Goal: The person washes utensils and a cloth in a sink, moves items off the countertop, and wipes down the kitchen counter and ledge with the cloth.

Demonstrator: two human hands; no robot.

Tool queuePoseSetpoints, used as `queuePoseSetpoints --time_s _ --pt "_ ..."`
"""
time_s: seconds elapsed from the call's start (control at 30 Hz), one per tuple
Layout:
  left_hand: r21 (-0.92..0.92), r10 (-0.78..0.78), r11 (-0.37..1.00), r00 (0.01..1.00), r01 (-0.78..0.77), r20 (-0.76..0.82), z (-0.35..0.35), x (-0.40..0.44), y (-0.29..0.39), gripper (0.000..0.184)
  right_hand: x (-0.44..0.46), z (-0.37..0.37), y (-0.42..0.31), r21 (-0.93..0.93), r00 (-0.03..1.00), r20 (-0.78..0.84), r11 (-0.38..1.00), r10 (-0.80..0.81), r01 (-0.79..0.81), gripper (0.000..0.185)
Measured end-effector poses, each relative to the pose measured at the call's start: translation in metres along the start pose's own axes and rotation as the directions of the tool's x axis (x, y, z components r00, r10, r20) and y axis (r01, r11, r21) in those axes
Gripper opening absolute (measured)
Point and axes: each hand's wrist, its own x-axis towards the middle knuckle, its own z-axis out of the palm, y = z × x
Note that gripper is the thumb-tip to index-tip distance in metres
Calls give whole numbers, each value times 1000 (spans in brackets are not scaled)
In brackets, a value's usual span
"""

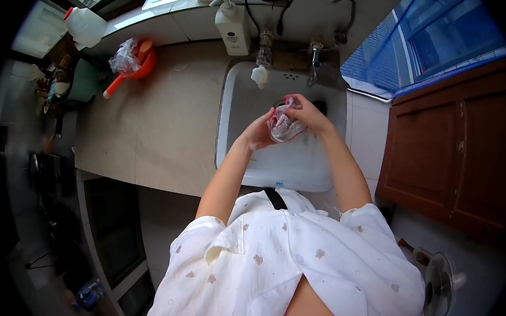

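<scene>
Over the white sink (221,137) I hold a crumpled white cloth (286,130) with pinkish-red edging between both hands. My left hand (258,132) curls around its left side. From the upper right, my right hand (307,114) grips the cloth with bent fingers. A rounded outline shows around the bundle, but I cannot make out whether a glass or jar is inside or around it. Behind my hands is a metal tap (315,59), and left of it another tap (264,51) has a whitish piece on its spout.
A white pump bottle (232,30) stands behind the sink. On the counter (162,117) lies an orange-red dipper (147,64) with clear plastic in it. A brown wooden cabinet (449,150) is at the right, with a fan (440,283) below it.
</scene>
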Motion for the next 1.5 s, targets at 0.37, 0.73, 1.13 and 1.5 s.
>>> queuePoseSetpoints --time_s 0.37,0.73,1.13,1.5 --pt "-77 239 960 929 -271 -284 -33 24 -14 36 -19 -2 26 -507 917 -354 862 -181 -26 25" --pt "-142 109 976 934 -165 -339 1 14 -36 24 17 52 36 -694 866 -401 717 -298 -75 33" --pt "913 817 -361 408 -189 408 -93 -194 127 17 55 169 14 -259 926 9 894 -376 366 23" --pt "736 439 -676 821 33 366 -208 -262 73 18 5 251 118 -836 853 474 192 -219 514 12"
